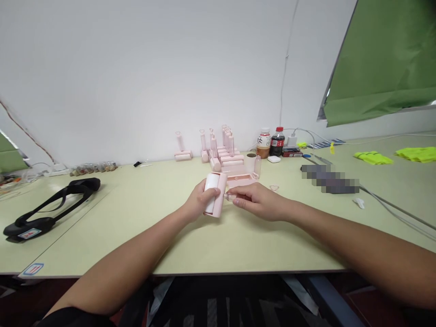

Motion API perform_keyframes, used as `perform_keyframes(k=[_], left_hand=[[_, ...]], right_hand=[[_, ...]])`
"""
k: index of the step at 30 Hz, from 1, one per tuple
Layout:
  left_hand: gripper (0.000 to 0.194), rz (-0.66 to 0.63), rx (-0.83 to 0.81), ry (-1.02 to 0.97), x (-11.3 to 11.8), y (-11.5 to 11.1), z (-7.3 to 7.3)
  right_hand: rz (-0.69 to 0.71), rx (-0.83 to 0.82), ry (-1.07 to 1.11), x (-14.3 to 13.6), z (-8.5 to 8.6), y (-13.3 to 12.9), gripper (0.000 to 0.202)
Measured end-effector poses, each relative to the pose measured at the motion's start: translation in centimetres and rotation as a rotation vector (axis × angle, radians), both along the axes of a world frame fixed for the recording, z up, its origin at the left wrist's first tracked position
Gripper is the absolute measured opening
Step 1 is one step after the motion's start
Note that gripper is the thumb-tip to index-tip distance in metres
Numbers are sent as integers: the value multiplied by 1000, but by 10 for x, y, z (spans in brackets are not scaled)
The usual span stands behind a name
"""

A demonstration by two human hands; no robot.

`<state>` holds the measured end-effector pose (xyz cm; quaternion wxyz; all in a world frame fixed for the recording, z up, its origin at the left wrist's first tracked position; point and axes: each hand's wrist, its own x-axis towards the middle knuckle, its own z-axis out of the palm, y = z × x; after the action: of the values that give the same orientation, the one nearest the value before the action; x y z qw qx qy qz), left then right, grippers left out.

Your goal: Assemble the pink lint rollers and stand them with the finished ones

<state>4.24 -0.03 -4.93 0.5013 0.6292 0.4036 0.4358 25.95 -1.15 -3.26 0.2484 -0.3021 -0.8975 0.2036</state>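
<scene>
My left hand (200, 200) is closed round a lint roller head (220, 195), a white sticky roll in a pale pink case, held tilted above the table. In my right hand (260, 201) is a clear pinkish handle (230, 197), pinched between thumb and fingers. Its tip meets the side of the pink case; whether it is seated inside I cannot tell. Just beyond my hands lies an open pink cover (238, 180). Another clear handle (257, 167) stands upright behind it, and a heart-shaped ring (274, 187) lies near my right wrist.
Several lint rollers with upright handles (214, 147) stand by the wall. Right of them are an amber drink bottle (263, 144), a cola bottle (277, 143) and a paper-tube cup (251, 161). A black headset (51, 209) lies left, cables (395, 206) and neon cloths (373, 157) right.
</scene>
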Motion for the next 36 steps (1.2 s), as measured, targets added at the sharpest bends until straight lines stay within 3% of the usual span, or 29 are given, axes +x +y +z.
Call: perform_keyframes(k=[6, 12, 14, 16, 18, 19, 23, 28, 32, 36], left_hand=[[36, 22, 86, 78, 6, -9, 0], [37, 27, 117, 112, 3, -2, 1], [35, 63, 94, 95, 0, 2, 0], [33, 97, 49, 59, -4, 5, 0], [31, 111, 4, 18, -7, 7, 1], [31, 107, -14, -2, -8, 7, 1], [32, 96, -58, -62, -8, 6, 6], [33, 94, -83, -108, -5, 3, 9], [33, 92, -94, -135, -5, 6, 7], [33, 86, -108, -183, -7, 9, 6]], right_hand=[[-50, 27, 40, -4, -5, -6, 29], [-149, -33, 176, -8, -7, 13, 35], [-279, -23, 197, 4, 3, 24, 35], [-513, 30, 127, 25, 14, 34, 31], [-681, -10, -67, 47, 22, 43, 26], [-696, -79, -171, 56, 23, 47, 24], [-620, -388, -410, 73, 16, 57, 18], [-488, -437, -389, 70, 16, 51, 18], [-293, -336, 152, 61, 26, 40, 21], [-153, -429, 626, 42, 25, 29, 32]])
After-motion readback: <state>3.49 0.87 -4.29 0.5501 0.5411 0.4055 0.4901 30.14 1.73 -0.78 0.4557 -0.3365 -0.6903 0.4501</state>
